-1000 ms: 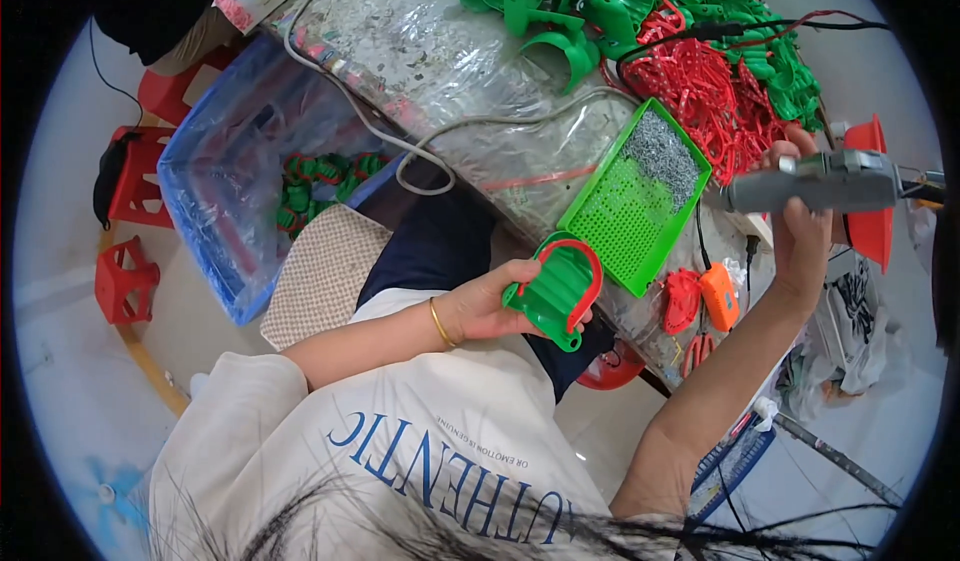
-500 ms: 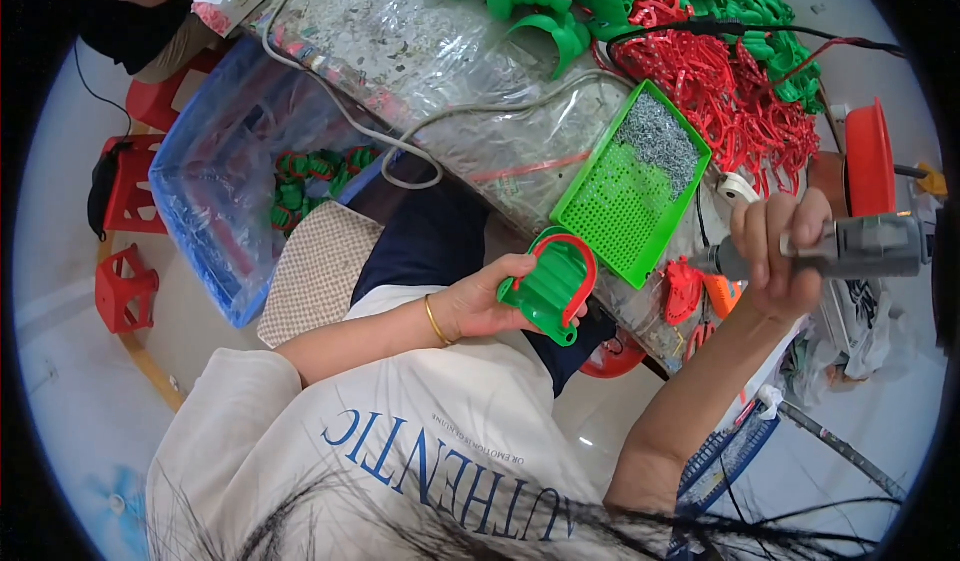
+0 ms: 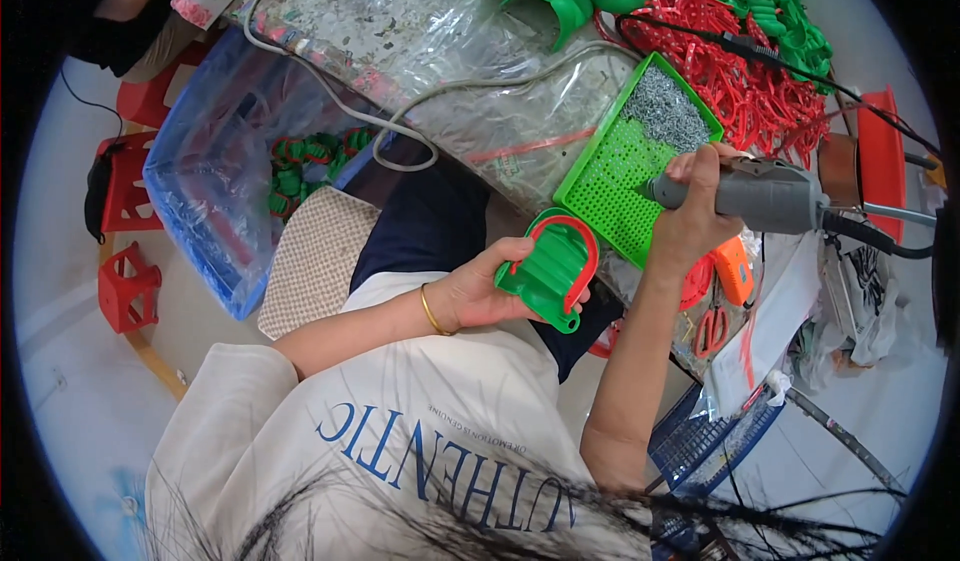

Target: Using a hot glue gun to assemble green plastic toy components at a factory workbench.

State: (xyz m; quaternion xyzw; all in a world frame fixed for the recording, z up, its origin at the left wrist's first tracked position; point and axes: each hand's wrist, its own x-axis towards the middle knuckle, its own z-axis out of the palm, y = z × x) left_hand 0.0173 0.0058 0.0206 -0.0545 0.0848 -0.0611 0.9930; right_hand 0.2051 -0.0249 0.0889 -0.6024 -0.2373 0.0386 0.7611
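My left hand (image 3: 482, 289), with a gold bangle at its wrist, grips a green plastic part (image 3: 542, 279) in front of my body. A red U-shaped strip (image 3: 584, 241) lines that part's curved edge. My right hand (image 3: 694, 216) is wrapped around a grey electric screwdriver (image 3: 770, 197), whose nose points left over the green perforated tray (image 3: 598, 196). Small silver screws (image 3: 668, 106) are heaped in the tray's far end, with more scattered lower down. Whether a screw sits on the driver's tip cannot be made out.
Red strips (image 3: 700, 56) and green parts (image 3: 770, 1) are piled at the table's far right. A grey cable (image 3: 460, 86) loops across the table. On the left stands a blue plastic-lined bin (image 3: 200, 181) holding red-and-green pieces. Red-handled scissors (image 3: 711, 331) lie near the right edge.
My right hand has brought the screwdriver left and farther up, over the screw tray. The left hand still holds the green part, in nearly the same place.
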